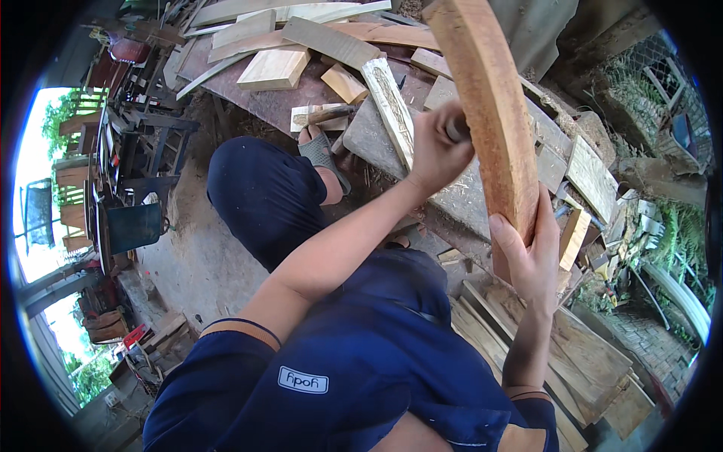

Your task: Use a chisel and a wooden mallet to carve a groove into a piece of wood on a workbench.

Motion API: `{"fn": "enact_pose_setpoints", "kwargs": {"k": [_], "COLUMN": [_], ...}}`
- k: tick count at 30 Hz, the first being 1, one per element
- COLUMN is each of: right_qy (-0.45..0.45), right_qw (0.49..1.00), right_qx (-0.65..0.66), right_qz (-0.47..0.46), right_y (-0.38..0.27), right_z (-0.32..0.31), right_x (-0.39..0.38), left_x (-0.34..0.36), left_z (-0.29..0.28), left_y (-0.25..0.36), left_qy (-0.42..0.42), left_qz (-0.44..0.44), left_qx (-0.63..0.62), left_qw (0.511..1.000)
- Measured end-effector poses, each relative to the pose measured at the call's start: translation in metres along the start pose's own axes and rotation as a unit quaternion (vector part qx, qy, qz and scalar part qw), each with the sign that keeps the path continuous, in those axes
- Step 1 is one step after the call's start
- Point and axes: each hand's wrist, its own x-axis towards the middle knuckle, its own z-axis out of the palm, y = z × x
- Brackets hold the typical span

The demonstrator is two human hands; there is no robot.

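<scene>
A long, slightly curved reddish-brown plank (493, 128) stands raised at the right of centre, running up out of the top of the view. My right hand (531, 252) grips its lower part, thumb on the face and fingers round the edge. My left hand (440, 154) is closed on a short round object (456, 126) at the plank's left edge; its far end is hidden and I cannot tell what it is. Below them lie a pale carved strip (388, 105) and a wooden-handled tool (331, 113) on a small block.
A worn bench (226, 75) holds several offcuts, blocks (273, 70) and shavings. My bent knee (256, 188) and sandalled foot are beside it. Stacked planks (572, 361) lie low at the right. Stacked wooden furniture and a dark green bin (135, 226) stand at the left.
</scene>
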Motion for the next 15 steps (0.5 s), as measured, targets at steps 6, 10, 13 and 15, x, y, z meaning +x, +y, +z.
{"fn": "enact_pose_setpoints", "kwargs": {"k": [6, 10, 13, 15], "right_qy": [0.003, 0.028, 0.016, 0.021], "right_qw": [0.994, 0.995, 0.988, 0.99], "right_qx": [0.068, 0.072, 0.092, 0.083], "right_qz": [0.083, 0.062, 0.123, 0.111], "right_y": [0.006, 0.016, 0.016, 0.017], "right_z": [-0.001, 0.003, 0.0, 0.002], "right_x": [-0.006, -0.009, -0.013, -0.012], "left_x": [0.051, 0.049, 0.041, 0.038], "left_z": [-0.044, -0.047, -0.039, -0.038], "left_y": [-0.007, 0.004, 0.006, 0.003], "left_qy": [0.158, 0.2, 0.199, 0.186], "left_qz": [-0.113, -0.112, -0.115, -0.101], "left_qx": [-0.057, -0.072, -0.078, -0.061], "left_qw": [0.979, 0.971, 0.97, 0.975]}}
